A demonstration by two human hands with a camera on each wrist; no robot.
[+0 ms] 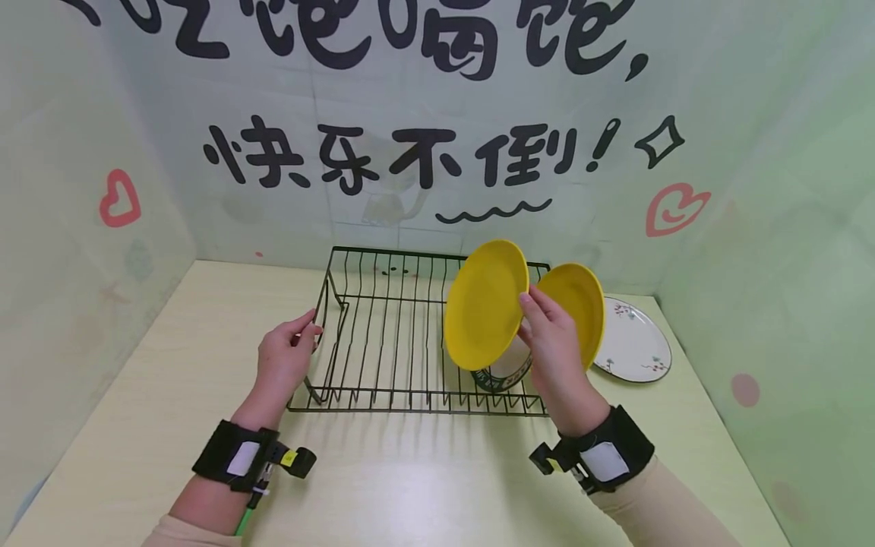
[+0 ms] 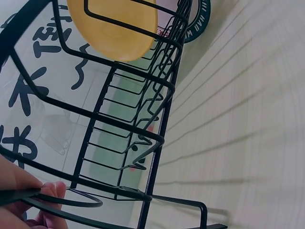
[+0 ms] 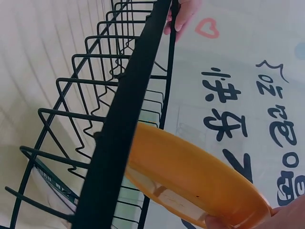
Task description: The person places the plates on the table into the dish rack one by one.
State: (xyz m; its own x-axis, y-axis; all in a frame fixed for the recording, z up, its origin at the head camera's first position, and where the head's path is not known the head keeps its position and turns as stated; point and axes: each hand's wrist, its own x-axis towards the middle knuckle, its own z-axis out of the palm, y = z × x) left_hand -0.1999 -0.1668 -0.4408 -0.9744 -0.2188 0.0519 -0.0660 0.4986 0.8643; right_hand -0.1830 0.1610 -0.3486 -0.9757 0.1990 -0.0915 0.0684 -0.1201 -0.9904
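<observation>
A black wire dish rack (image 1: 424,412) stands on the table. My left hand (image 1: 283,353) pinches the wire at its left end; the thumb and fingers wrap that wire in the left wrist view. My right hand (image 1: 557,346) holds a yellow plate (image 1: 487,304) by its right edge, tilted, over the rack's right part. Behind that hand a second yellow plate (image 1: 577,304) leans at the rack's right end, partly covered by the hand. Below the held plate sits a bowl (image 1: 502,372) with a dark patterned band, its upper part hidden.
A white plate (image 1: 636,342) with small floral sprigs lies to the right of the rack, partly behind the second yellow plate. Printed walls (image 1: 260,220) close off the back and both sides of the table (image 1: 410,486).
</observation>
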